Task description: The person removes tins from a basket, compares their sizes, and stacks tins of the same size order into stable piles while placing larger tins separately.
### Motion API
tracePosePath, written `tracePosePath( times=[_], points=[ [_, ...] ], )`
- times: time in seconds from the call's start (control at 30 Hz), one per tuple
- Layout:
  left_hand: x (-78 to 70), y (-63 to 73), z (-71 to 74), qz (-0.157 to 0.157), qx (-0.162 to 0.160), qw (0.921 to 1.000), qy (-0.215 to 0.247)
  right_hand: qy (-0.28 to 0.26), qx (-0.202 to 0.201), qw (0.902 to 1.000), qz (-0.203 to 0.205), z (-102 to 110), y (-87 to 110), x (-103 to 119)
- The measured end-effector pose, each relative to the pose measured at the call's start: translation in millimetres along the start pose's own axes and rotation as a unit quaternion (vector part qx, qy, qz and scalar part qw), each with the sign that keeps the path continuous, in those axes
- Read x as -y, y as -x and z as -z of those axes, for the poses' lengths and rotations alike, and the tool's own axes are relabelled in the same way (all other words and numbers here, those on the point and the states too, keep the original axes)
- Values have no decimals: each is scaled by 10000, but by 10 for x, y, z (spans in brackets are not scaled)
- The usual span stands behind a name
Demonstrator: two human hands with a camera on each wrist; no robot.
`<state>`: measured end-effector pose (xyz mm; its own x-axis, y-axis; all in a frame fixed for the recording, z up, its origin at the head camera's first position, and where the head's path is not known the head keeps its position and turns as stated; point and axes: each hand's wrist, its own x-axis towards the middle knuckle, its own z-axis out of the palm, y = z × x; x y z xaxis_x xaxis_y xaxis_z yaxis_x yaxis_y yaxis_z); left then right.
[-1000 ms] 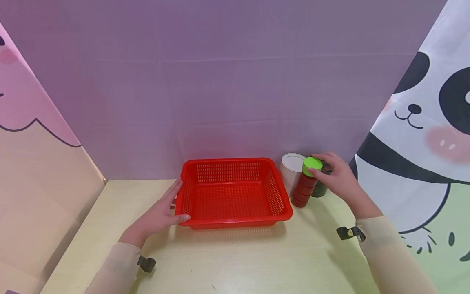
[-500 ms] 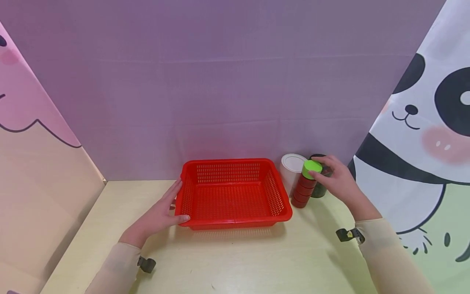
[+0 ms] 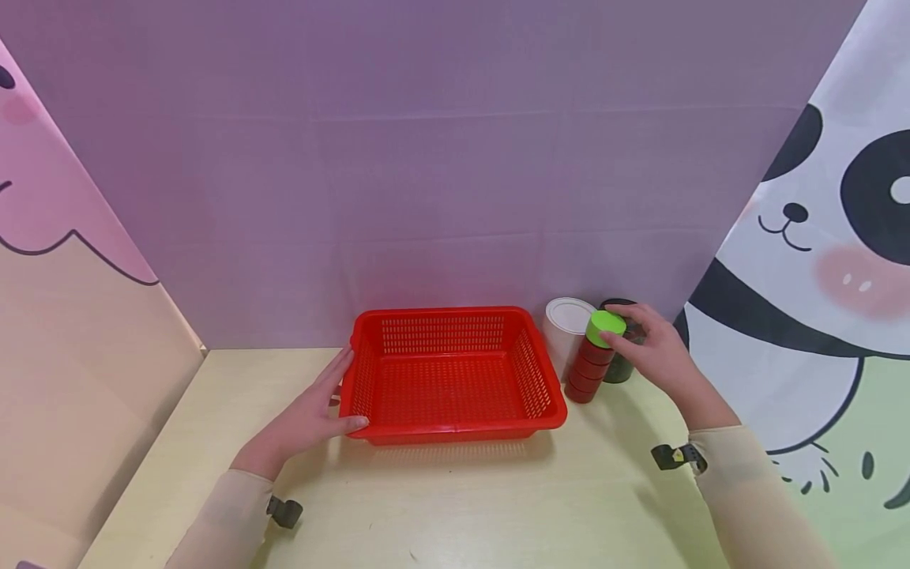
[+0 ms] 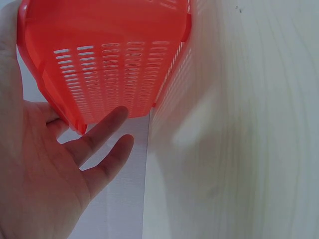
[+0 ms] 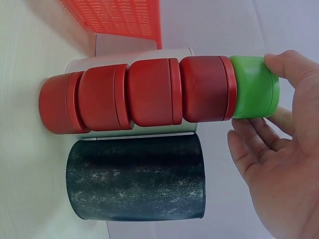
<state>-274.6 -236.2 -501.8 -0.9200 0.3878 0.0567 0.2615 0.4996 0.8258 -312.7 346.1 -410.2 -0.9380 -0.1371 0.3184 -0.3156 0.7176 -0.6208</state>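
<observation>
Beside the red basket (image 3: 455, 431), my left hand (image 3: 309, 415) rests at its left side, thumb over the front corner of the rim and fingers stretched along the side. In the left wrist view, two fingers (image 4: 112, 149) reach out loosely below the basket's slotted wall. My right hand (image 3: 657, 348) holds a small green jar (image 3: 607, 329) between thumb and fingers. That jar sits on top of an upright stack of several small red jars (image 3: 588, 370). In the right wrist view, the thumb (image 5: 286, 64) is at the green jar's top edge, with the fingers on its opposite side.
A white canister (image 3: 565, 336) stands behind the stack, close to the basket's right side. Next to it is a dark mottled canister (image 5: 137, 179), partly behind my right hand in the head view. A purple cloth wall (image 3: 455, 174) rises at the table's (image 3: 455, 514) back edge.
The green jar and my right hand have come down slightly, the jar now seated on the red stack. The dark canister's lid shows more. My left hand and the basket have stayed put.
</observation>
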Motion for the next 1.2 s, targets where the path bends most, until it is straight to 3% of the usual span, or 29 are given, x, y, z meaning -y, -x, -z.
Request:
tracePosePath(
  times=[0.23, 0.77, 0.97, 1.2],
  points=[
    [-11, -1, 2, -117, -4, 9999, 6, -83, 75, 9999, -54, 9, 17, 13],
    [-6, -7, 13, -26, 11, 10000, -56, -121, 73, 9999, 18, -7, 17, -30],
    [16, -31, 33, -73, 42, 9998, -191, -151, -116, 9998, 89, -18, 24, -31],
    [-31, -11, 82, -146, 40, 9991, -408, -143, -420, 9980, 448, 4, 41, 48]
  ],
)
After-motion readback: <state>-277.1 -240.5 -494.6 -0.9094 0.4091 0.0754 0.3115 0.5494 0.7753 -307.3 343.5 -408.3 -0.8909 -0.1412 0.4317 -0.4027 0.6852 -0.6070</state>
